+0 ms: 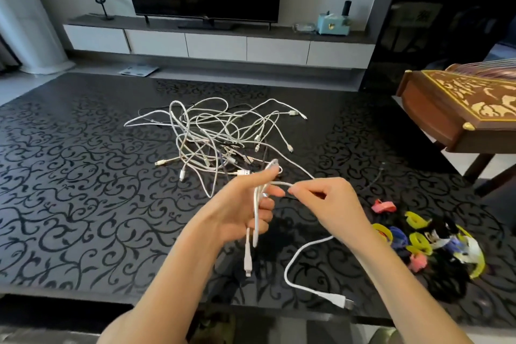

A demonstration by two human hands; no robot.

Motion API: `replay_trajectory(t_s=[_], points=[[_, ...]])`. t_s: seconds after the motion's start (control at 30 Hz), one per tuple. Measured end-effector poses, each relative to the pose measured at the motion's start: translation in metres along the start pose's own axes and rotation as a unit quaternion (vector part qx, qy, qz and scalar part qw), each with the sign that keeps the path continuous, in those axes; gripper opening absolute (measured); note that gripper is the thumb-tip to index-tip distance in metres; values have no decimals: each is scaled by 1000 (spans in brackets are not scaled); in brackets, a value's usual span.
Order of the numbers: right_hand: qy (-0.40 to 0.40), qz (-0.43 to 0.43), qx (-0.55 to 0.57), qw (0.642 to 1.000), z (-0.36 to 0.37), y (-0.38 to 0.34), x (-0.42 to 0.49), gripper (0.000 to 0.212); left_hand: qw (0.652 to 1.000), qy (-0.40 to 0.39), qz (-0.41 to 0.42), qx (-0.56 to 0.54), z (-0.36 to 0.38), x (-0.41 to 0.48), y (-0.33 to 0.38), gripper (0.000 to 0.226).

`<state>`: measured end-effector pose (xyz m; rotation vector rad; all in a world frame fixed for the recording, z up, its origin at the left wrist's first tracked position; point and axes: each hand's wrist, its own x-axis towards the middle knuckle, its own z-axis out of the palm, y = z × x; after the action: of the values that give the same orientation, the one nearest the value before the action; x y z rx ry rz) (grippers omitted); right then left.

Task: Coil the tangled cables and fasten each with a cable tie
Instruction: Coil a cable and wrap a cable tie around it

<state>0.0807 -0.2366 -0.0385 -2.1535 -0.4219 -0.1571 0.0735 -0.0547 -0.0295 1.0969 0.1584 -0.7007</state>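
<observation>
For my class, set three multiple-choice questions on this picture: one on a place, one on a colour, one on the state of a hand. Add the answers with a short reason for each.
1. Where on the table does the pile of cable ties lie?
A. At the person's right, near the edge
B. At the far left corner
C. On the floor

2. What colour is the cable in the hands?
A. Black
B. White
C. Red

3. What is the left hand doing?
A. Lying flat on the table
B. Holding loops of the cable
C. Picking up a tie

Answers: 1 A, the ties lie just right of the right hand; 2 B, it is white from loops to plug; 3 B, its fingers grip the loops.
</observation>
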Motion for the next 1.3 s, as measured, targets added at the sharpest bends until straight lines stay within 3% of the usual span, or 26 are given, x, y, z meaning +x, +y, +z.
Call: replay_trajectory(t_s=[0.1, 0.23, 0.4, 0.53, 0.67, 0.87, 1.03, 1.17, 1.23, 1.3], points=[[65, -6, 15, 998, 3, -2, 4, 18, 998, 14, -14, 59, 11, 7, -12, 27], [115, -10, 46, 992, 8, -10, 5, 19, 993, 15, -10, 115, 22, 9, -26, 4], [71, 56, 67, 994, 20, -6, 3, 17, 980, 5, 59, 189, 21, 10, -35, 46], [83, 86, 77, 990, 18, -9, 7, 17, 971, 30, 90, 219, 20, 11, -40, 36], [82, 170, 227, 956, 19, -17, 8, 18, 965, 19, 117, 233, 22, 11, -39, 41], [43, 172, 268, 947, 18, -24, 7, 20, 956, 15, 155, 248, 23, 13, -37, 36], [-1, 143, 262, 955, 9, -20, 10, 14, 958, 32, 211, 190, 22, 18, -39, 44], [-41, 201, 280, 938, 19, -6, 2, 28, 962, 75, 262, -7, 25, 16, -20, 43], [-91, 249, 299, 916, 29, -4, -8, 40, 947, 116, 290, -75, 19, 17, -8, 42], [-165, 283, 375, 867, 36, -8, -17, 49, 931, 138, 318, -120, 12, 15, 1, 41]])
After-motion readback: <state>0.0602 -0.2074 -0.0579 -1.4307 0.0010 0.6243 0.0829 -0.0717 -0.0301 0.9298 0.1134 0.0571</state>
